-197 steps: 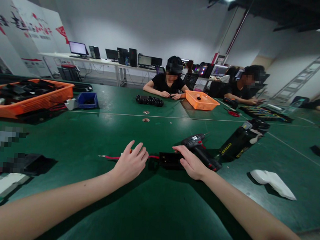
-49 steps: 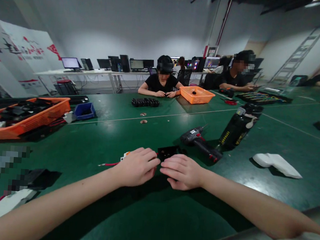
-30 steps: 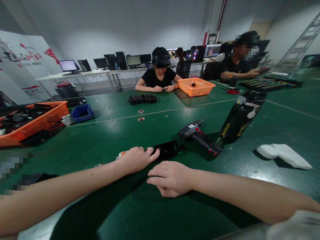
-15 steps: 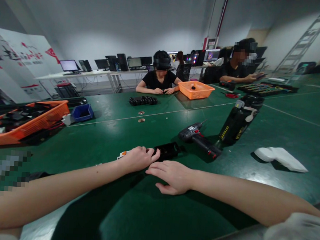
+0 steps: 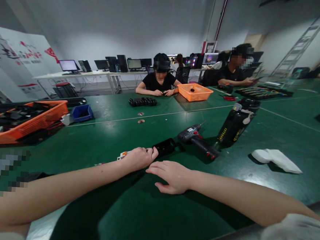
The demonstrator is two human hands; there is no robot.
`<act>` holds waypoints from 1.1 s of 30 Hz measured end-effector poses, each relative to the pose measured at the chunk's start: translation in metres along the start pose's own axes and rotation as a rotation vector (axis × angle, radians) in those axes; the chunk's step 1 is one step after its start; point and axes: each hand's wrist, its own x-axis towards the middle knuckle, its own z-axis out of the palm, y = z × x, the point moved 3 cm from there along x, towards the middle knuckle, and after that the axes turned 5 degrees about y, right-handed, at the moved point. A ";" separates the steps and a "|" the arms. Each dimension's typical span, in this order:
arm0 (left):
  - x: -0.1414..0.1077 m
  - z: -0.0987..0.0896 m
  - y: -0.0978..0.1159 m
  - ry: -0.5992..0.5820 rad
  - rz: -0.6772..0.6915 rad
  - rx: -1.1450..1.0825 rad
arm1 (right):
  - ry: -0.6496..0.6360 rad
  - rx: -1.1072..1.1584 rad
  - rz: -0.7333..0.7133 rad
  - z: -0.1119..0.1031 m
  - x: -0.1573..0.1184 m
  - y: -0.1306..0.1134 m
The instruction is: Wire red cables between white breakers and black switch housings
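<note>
My left hand [image 5: 141, 158] is closed around the near left end of a black open plastic housing [image 5: 164, 148]; some of its fingers are hidden behind the hand. My right hand [image 5: 169, 177] hovers or rests just below it, fingers stretched out and thumb apart, holding nothing. Beyond the left wrist a small white and orange part [image 5: 123, 154] shows partly. A black cordless drill [image 5: 198, 139] lies to the right of the housing. Behind the drill leans a dark bottle-shaped object [image 5: 237, 123] with yellow lettering.
A white wrapped item [image 5: 277, 159] lies at the right. At the left stand an orange basket [image 5: 38, 129] of black parts and a blue bin [image 5: 82, 113]. Across the green table, a co-worker [image 5: 160, 79] sits near another orange basket [image 5: 194, 94] and a row of black parts [image 5: 143, 102].
The black housing has tilted slightly, its far right end moving up and left in my left hand. My right hand has hardly moved.
</note>
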 end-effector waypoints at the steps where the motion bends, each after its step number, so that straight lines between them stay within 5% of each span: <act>1: 0.001 0.001 -0.001 -0.017 -0.032 -0.024 | -0.004 0.002 0.003 0.000 0.000 0.000; 7: 0.000 0.009 -0.012 -0.077 -0.213 -0.086 | -0.008 0.011 0.010 -0.002 0.000 0.000; 13: -0.020 0.016 -0.049 -0.193 -0.475 -0.140 | -0.008 0.035 0.019 -0.003 0.001 0.000; 23: -0.108 0.050 -0.123 -0.407 -0.876 -0.273 | -0.036 0.120 0.097 -0.003 0.002 0.004; 28: -0.157 0.062 -0.137 -0.393 -1.002 -0.270 | -0.031 0.149 0.124 -0.001 0.002 0.005; 33: -0.166 0.062 -0.140 -0.361 -1.049 -0.237 | -0.026 0.142 0.139 0.000 0.004 0.005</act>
